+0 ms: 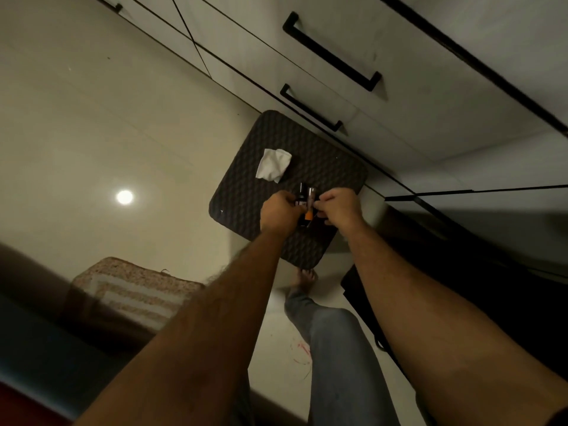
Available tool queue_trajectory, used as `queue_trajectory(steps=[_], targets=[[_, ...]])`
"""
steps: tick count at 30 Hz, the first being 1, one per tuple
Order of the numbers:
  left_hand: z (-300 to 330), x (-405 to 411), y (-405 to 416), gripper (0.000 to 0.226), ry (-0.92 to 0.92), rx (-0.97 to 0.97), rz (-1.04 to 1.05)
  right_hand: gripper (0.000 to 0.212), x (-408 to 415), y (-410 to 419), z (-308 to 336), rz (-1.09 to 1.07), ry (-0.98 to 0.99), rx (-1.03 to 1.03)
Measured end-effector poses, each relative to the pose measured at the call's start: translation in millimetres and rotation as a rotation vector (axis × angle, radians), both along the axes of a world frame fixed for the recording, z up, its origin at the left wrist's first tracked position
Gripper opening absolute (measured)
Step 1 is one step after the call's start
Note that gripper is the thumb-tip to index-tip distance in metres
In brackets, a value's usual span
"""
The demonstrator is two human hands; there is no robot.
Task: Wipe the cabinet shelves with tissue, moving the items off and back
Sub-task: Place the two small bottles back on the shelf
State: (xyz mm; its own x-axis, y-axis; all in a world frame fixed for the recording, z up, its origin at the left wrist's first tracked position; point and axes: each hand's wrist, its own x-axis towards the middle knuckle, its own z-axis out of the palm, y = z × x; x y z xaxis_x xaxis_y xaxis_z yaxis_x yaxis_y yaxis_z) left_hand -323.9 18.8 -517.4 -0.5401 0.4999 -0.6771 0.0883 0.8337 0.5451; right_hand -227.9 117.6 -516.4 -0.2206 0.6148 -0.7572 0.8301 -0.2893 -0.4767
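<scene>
1. Mat [246,192] on floor below the cabinet drawers [399,96]: soft, flat.
2. Tissue [273,164] lies crumpled on mat; light, limp, pinch anywhere.
3. Left hand [278,213], right hand [341,207]: fingers curled around small bottles [305,199] above mat; likely rigid, slippery, grip bodies.

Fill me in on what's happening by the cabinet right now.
A person leans over a dark floor mat in front of the cabinet drawers. The left hand and right hand each grip small dark bottles held together over the mat. The white tissue lies crumpled on the mat, untouched for now.
</scene>
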Motion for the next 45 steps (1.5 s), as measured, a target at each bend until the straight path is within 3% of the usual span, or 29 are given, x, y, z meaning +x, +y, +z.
queue_trajectory(steps=[6,15,25,32,36,45], targets=[[-17,6,2,0.019,-0.038,0.013,0.078,0.018,-5,-9,-10,0.040,0.016,0.029],[9,9,-9,0.022,-0.110,0.106,0.175,0.012,6,-15,25,-0.176,0.234,-0.228],[146,26,-33,0.024,-0.246,0.296,0.074,0.029,58,-46,166,-0.386,0.488,-0.285],[243,57,-35,0.028,-0.246,0.421,-0.084,0.016,118,-70,269,-0.620,0.634,-0.125],[300,89,-31,0.014,-0.272,0.545,-0.175,0.018,165,-78,319,-0.703,0.706,-0.031],[373,198,-46,0.023,-0.250,0.635,-0.315,0.018,290,-101,384,-0.716,0.794,0.103]])
